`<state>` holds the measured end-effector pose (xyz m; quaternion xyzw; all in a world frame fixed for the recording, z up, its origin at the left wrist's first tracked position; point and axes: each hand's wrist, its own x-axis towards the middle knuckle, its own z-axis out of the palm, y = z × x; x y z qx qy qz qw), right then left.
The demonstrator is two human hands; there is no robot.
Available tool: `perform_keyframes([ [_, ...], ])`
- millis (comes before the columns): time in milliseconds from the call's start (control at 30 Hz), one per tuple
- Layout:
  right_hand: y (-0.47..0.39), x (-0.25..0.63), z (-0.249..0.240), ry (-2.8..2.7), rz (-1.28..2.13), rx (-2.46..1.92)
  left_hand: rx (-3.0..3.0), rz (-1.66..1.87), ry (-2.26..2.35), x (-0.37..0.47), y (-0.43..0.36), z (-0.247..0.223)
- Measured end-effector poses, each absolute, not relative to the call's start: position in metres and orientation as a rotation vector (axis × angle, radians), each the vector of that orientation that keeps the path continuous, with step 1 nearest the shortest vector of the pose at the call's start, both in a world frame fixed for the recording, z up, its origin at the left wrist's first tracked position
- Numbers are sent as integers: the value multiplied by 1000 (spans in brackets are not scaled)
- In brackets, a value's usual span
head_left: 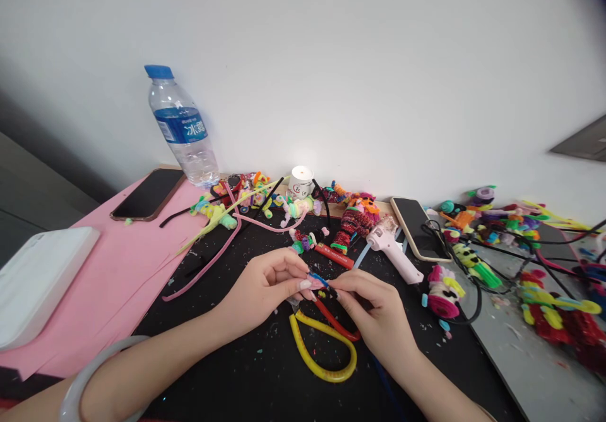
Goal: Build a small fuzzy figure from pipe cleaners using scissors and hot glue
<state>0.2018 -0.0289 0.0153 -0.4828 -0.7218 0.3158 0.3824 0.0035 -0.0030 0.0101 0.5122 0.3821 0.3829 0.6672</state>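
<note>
My left hand (272,283) and my right hand (372,302) meet over the black mat. Between their fingertips is a small pipe-cleaner piece (316,281), pink with a blue strand along its top; much of it is hidden by the fingers. Fingers and thumb are pinched together on both sides. Just below lie scissors (353,359) with a yellow handle loop and a red one, their blades mostly covered by my hands. Behind my fingers rest a small dark pipe-cleaner figure (305,240) and a red strip (334,256) with pale print.
A pale pink glue gun (395,251) and a phone (420,229) lie to the right, among cables and several pipe-cleaner figures (445,292). At the back stand a paper cup (301,182) and a water bottle (182,131). Another phone (148,194) and a white box (45,283) rest on pink sheets.
</note>
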Motion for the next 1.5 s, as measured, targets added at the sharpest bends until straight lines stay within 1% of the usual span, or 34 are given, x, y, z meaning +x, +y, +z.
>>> perform_keyframes([
  [400,-30,200,13,-1807,886,-1281,1188,862,882,3,-5,9],
  [700,-31,193,14,-1560,1200,-1351,1184,872,880,4,-6,7],
  [1000,-32,190,16,-1315,1398,-1317,1176,884,877,5,-8,8],
  [1500,-35,186,15,-1207,1511,-1270,1148,872,871,8,-12,9],
])
